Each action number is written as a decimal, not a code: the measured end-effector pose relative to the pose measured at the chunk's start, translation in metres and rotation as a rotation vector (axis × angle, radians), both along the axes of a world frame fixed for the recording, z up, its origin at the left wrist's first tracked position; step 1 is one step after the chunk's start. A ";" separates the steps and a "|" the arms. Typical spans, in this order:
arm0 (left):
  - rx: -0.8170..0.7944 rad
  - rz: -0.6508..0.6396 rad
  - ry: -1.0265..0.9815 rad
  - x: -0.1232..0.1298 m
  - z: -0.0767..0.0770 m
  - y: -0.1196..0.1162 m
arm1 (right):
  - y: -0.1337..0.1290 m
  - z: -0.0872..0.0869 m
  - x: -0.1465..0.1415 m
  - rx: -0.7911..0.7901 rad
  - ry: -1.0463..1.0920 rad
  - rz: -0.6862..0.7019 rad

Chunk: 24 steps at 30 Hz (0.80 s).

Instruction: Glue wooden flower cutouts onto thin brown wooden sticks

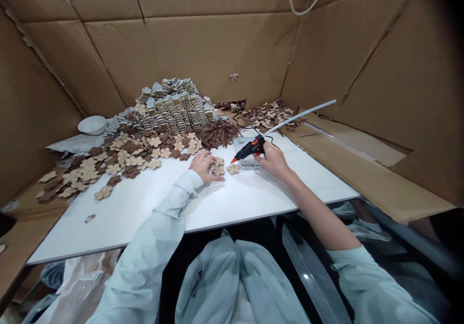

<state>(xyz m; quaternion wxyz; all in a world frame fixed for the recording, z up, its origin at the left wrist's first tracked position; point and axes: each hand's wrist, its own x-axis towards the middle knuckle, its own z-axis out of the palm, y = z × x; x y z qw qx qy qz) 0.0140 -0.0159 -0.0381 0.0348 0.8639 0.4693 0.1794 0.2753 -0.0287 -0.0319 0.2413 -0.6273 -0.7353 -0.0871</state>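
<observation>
My right hand (275, 160) is closed around a black and orange hot glue gun (253, 146), and a long whitish glue stick (300, 117) juts from its back. The gun's orange tip points down just above a small beige felt flower (233, 169) on the white tabletop. Beside it, my left hand (203, 167) rests on the table with thumb and fingers apart, close to a couple of beige flowers (218, 166). Whether its fingertips touch them I cannot tell. Under the gun stands a clear holder (250, 163), partly hidden.
Beige and brown flowers (123, 155) lie heaped at left. Behind them rises a big stack of small packed pieces (174, 109). Brown strips (219, 133) and another flower pile (270, 115) lie at the back. A white bowl (92, 125) stands far left. Cardboard walls (217, 39) surround the table.
</observation>
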 end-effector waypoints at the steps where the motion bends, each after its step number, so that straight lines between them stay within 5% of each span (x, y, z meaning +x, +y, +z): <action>1: 0.006 -0.017 -0.003 0.003 0.000 0.000 | -0.001 0.000 0.003 -0.011 -0.015 0.002; 11: -0.063 -0.008 0.061 0.038 0.001 0.008 | -0.004 -0.004 0.008 -0.066 -0.128 0.001; 24: 0.035 -0.026 0.076 0.042 -0.003 0.007 | -0.007 -0.003 0.006 -0.093 -0.151 -0.006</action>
